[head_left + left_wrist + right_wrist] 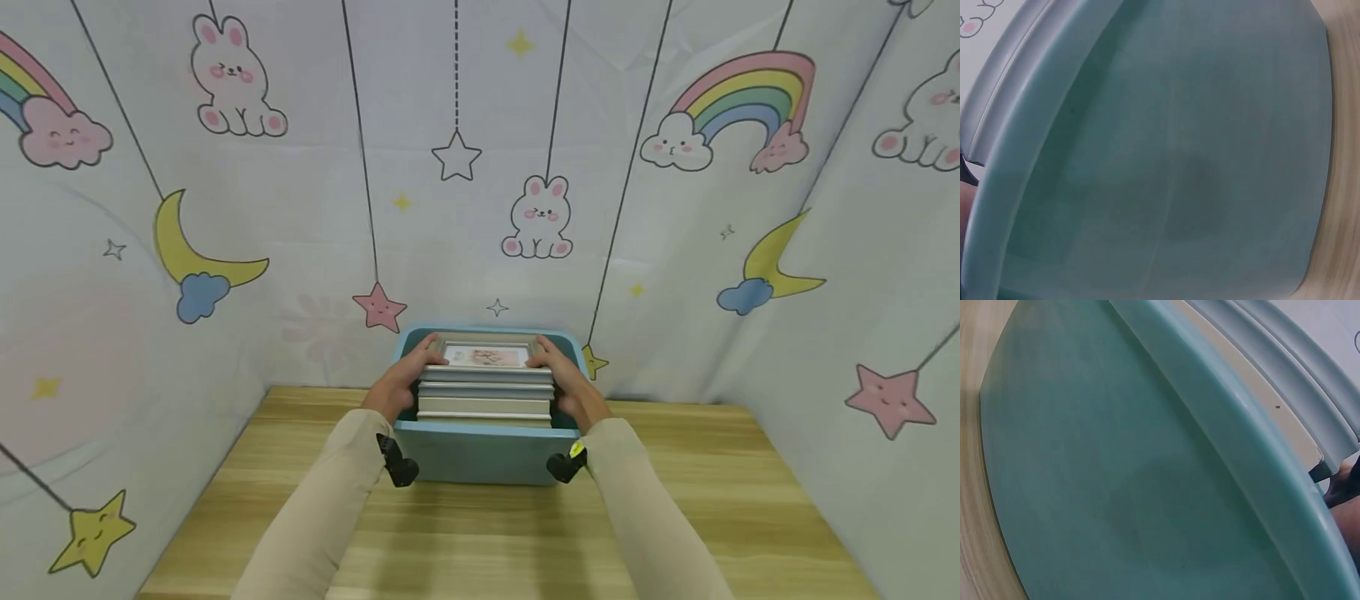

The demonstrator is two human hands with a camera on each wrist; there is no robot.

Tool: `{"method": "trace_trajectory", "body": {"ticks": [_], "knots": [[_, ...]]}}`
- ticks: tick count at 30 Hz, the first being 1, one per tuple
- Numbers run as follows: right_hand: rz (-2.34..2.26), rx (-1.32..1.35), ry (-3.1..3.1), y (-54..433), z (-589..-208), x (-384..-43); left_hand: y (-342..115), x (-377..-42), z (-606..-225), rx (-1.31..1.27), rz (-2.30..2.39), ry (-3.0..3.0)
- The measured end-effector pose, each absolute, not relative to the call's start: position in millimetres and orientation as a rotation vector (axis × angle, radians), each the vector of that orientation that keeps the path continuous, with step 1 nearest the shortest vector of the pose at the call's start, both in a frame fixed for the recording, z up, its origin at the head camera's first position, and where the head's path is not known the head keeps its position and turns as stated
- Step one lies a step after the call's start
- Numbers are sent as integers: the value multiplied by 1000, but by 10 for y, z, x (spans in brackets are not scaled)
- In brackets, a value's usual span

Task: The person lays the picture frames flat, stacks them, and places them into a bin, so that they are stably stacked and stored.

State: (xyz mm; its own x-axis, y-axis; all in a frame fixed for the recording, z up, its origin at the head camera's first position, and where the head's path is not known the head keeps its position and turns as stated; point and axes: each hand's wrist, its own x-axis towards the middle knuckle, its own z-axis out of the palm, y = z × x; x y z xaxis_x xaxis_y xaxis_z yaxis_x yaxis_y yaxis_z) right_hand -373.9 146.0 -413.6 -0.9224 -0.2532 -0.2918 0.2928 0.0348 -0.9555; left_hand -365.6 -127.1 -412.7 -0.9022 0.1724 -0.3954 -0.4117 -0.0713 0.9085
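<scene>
A stack of picture frames [484, 407] sits inside a blue-green plastic bin [487, 457]. The top picture frame [487, 357] lies face up, showing a pinkish print with a white border. My left hand [403, 382] grips the stack at its left side, thumb over the top frame's edge. On the opposite side my right hand [564, 377] holds it the same way. Both hands reach inside the bin's rim, and their lower fingers are hidden. In the left wrist view the bin's outer wall [1179, 150] fills most of the picture; the right wrist view shows frame edges [1310, 381] above the rim.
The bin stands on a wood-grain table [480, 542], close to its back edge. A white cloth [315, 208] printed with rabbits, stars, moons and rainbows hangs behind and along both sides. Small black devices [397, 462] are strapped at both wrists.
</scene>
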Motion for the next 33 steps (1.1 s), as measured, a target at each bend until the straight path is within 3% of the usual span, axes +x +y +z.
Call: {"method": "trace_trajectory", "body": {"ticks": [20, 27, 33], "knots": [[-1768, 78, 2057, 1496, -3960, -3625, -1120, -3482, -3680, 112, 1396, 2781], [-1815, -10, 2170, 1541, -3834, -3477, -1236, -3104, -3573, 255, 1117, 3089], [-1783, -145, 2297, 1748, -3697, -3158, -1346, -2603, -3803, 253, 994, 3354]]}}
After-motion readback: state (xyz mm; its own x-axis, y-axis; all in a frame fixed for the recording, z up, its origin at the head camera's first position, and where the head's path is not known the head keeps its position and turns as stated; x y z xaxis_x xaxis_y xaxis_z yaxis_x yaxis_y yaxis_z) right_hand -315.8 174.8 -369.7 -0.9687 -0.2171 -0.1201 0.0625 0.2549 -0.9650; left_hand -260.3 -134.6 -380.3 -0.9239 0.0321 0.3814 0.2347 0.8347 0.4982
